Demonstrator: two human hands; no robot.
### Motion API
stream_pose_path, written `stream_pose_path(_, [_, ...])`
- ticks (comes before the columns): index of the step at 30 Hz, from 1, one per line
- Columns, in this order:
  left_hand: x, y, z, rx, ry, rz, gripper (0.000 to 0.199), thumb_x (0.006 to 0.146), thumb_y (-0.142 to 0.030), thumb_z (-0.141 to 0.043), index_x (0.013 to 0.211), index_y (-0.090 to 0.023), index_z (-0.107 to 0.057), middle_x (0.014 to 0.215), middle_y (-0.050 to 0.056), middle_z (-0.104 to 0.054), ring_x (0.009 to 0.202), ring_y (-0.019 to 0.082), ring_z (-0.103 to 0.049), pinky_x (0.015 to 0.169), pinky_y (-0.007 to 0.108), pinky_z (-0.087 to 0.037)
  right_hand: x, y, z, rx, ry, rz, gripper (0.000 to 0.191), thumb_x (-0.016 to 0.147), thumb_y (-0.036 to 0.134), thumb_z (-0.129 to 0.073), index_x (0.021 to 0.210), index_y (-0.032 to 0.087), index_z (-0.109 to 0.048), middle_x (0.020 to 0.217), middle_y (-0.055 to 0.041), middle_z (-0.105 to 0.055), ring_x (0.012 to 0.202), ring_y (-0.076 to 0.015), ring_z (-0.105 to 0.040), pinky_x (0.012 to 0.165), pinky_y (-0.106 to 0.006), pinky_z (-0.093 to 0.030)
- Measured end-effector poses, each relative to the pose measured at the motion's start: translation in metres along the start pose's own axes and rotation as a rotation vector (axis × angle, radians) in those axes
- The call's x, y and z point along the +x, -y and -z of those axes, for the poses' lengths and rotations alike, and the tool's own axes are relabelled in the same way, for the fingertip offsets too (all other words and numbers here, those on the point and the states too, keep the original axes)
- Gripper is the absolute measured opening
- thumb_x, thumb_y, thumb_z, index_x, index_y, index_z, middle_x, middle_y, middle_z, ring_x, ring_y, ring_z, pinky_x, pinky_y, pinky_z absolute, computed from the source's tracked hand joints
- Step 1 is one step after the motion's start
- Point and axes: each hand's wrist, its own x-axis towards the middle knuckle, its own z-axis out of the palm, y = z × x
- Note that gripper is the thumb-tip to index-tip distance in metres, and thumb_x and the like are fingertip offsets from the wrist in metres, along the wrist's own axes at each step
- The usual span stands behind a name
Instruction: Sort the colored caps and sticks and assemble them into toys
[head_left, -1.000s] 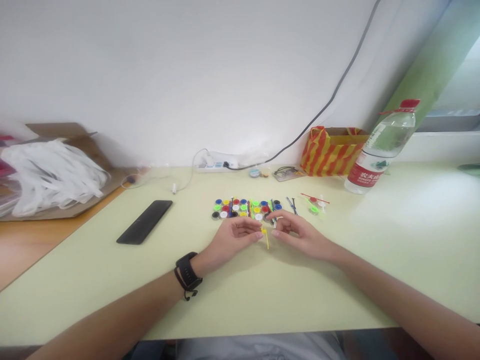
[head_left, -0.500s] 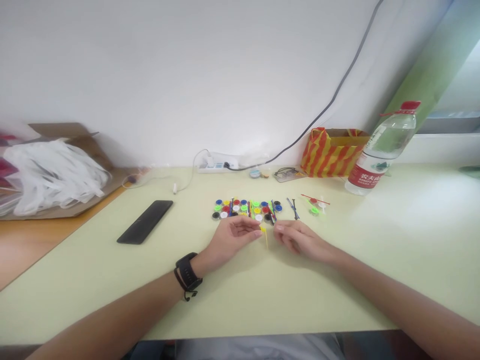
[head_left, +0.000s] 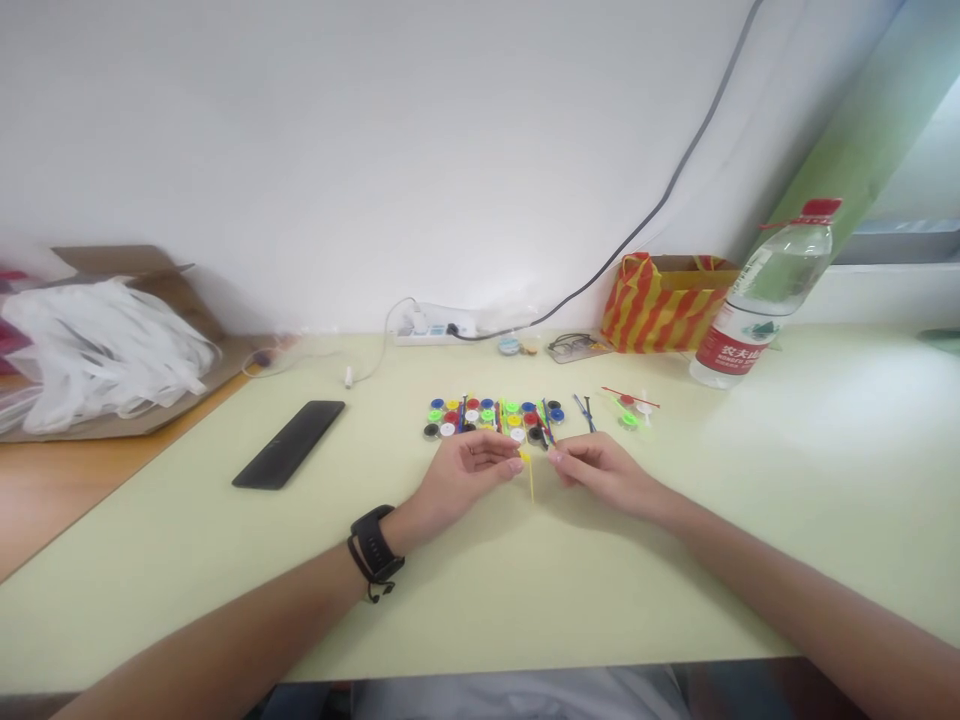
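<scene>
My left hand (head_left: 472, 475) pinches a small yellow plastic piece with a thin yellow stick (head_left: 532, 482) hanging down from it, a little above the table. Close by on the right, the thumb and index finger of my right hand (head_left: 600, 472) are pressed together; anything between them is too small to tell. Just beyond both hands lie rows of small round coloured discs (head_left: 472, 416), with bundles of thin coloured sticks (head_left: 500, 415) across them. My fingers hide part of the nearest row.
Two dark sticks (head_left: 586, 412) lie crossed right of the discs, and beyond them a loose group with a green disc (head_left: 628, 421). A black flat case (head_left: 289, 445), power strip (head_left: 431, 328), striped bag (head_left: 667, 310), water bottle (head_left: 757, 305) and cardboard box (head_left: 120, 250) stand around.
My right hand has turned slightly, its thumb and index finger now in a clearer pinch. My left hand stays almost still with the yellow piece; the stick hangs slightly lower.
</scene>
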Motion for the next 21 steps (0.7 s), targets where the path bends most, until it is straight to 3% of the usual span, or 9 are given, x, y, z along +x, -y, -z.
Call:
stream_pose_path(10, [0.0,-0.001,0.0,-0.052,0.002,0.032,0.035,0.081,-0.038,-0.086,0.107,-0.017,-0.076,0.099,0.008,-0.076,0.087,0.018,-0.071,0.081,0.031,-0.058,0.002,-0.011,0.001,-0.098,-0.038,-0.034,0.049,0.103,0.05,-0.05,0.065,0.019,-0.052,0.062,0.0024,-0.044,0.058,-0.0129,-0.039,0.056,-0.028,-0.031])
stream_pose_path(13, [0.0,-0.004,0.0,-0.089,-0.015,0.034,0.034,0.08,-0.036,-0.087,0.105,-0.019,-0.073,0.099,0.006,-0.075,0.088,0.017,-0.07,0.083,0.031,-0.057,0.002,-0.012,0.0,-0.108,-0.029,-0.033,0.045,0.102,0.049,-0.052,0.069,0.019,-0.055,0.066,0.0015,-0.048,0.062,-0.014,-0.042,0.058,-0.028,-0.033])
stream_pose_path(18, [0.002,-0.01,0.001,-0.216,-0.068,0.079,0.026,0.079,-0.034,-0.088,0.083,-0.017,-0.069,0.088,0.002,-0.072,0.087,0.015,-0.069,0.089,0.03,-0.055,0.001,-0.012,-0.001,-0.123,-0.008,-0.038,0.043,0.101,0.05,-0.053,0.072,0.018,-0.057,0.069,0.0004,-0.051,0.064,-0.0143,-0.044,0.058,-0.027,-0.034])
stream_pose_path(21, [0.003,-0.009,0.003,-0.335,-0.046,0.139,0.023,0.081,-0.033,-0.087,0.087,-0.016,-0.073,0.091,0.003,-0.073,0.09,0.014,-0.068,0.094,0.029,-0.053,0.001,-0.011,-0.001,-0.127,-0.005,-0.038,0.044,0.101,0.052,-0.053,0.072,0.018,-0.058,0.07,0.0001,-0.052,0.064,-0.0143,-0.044,0.058,-0.027,-0.035])
